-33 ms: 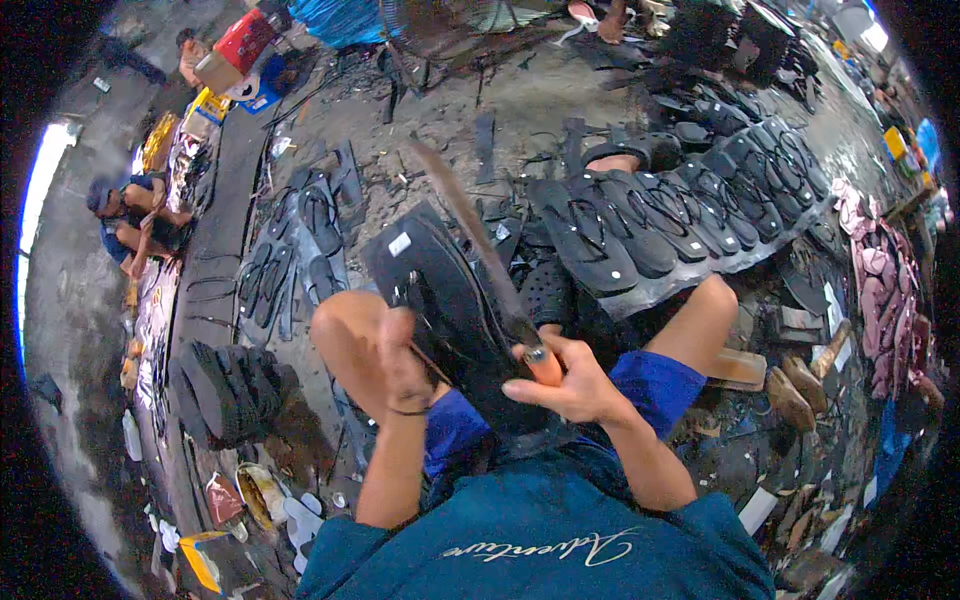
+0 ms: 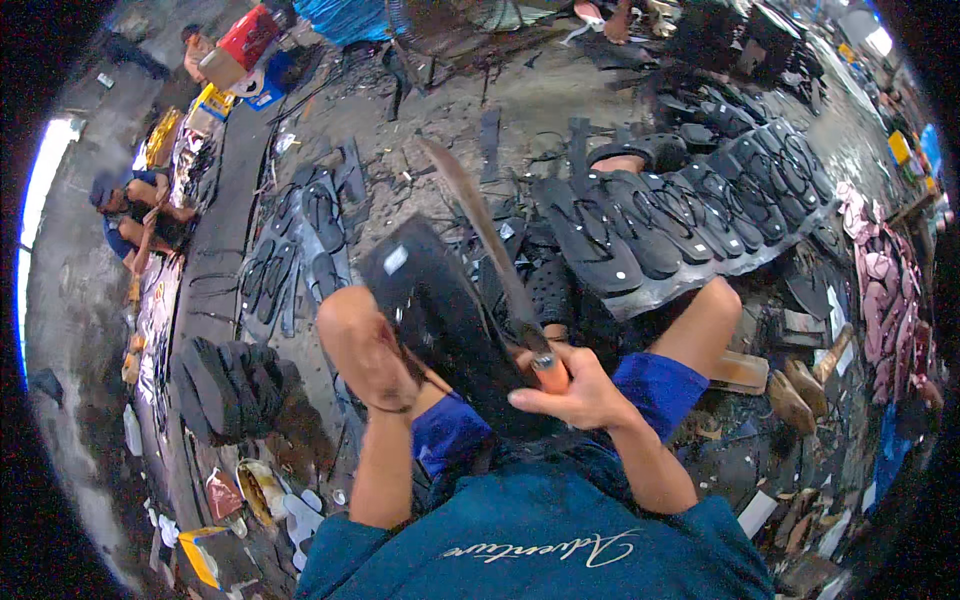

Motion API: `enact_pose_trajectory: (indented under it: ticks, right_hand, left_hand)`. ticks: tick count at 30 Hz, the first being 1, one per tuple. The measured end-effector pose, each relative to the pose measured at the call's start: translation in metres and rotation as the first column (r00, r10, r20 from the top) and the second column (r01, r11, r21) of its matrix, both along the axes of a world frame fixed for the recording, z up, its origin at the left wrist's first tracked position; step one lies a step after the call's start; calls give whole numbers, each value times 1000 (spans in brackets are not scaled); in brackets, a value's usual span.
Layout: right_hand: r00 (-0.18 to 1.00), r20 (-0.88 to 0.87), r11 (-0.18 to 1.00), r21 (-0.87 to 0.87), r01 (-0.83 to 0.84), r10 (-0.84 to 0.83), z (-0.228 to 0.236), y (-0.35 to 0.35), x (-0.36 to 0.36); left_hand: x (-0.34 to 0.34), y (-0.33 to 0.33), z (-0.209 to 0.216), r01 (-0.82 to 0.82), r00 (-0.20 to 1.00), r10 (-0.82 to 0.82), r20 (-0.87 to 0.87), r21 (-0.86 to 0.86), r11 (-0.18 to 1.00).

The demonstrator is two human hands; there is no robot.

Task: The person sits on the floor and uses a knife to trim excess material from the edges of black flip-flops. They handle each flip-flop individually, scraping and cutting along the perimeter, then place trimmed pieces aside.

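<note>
My right hand [image 2: 580,390] is closed round the orange handle of a long knife [image 2: 485,230]. Its worn, brownish blade points up and away to the left. Just left of the blade, a black flip-flop [image 2: 425,285] with a white sticker is tilted up over my lap, blurred; its straps are hard to make out. Beside its left edge is my left hand [image 2: 385,365], smeared by motion against my bare knee. Whether its fingers touch the flip-flop, I cannot tell.
Black flip-flops [image 2: 660,215] lie in a row on a sheet ahead to the right. More flip-flops [image 2: 320,220] lie ahead left. Dark soles [image 2: 225,385] are stacked by my left side. Wooden shoe lasts [image 2: 792,400] lie at right. Another person [image 2: 140,215] squats at far left.
My left hand has shifted left, away from the flip-flop's middle. The flip-flop's straps, plainer before, are now blurred. The knife stays in my right hand, nearly unmoved.
</note>
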State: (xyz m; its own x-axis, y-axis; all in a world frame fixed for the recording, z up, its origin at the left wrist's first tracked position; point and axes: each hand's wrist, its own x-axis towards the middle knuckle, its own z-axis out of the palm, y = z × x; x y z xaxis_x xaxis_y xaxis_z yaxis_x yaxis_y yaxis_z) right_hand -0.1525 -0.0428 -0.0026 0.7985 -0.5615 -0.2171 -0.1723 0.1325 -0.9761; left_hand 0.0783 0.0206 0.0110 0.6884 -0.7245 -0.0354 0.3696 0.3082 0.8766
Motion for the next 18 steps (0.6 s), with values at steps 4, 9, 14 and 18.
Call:
enact_pose_trajectory:
  ticks: [4,9,14,18]
  right_hand:
    - [961,185,962,-138,234,-207,-2,30,10]
    - [935,164,775,-524,352,-314,-16,15,-5]
    - [985,-11,923,-352,155,-170,-30,59,-23]
    - [978,13,926,-317,203,-210,-34,74,-25]
  left_hand:
    - [53,4,8,-108,941,-22,339,362,926]
    - [69,-3,46,-56,998,46,40,317,947]
    - [59,30,16,7,996,-40,74,409,912]
    - [60,40,-1,22,1000,-17,-13,535,845]
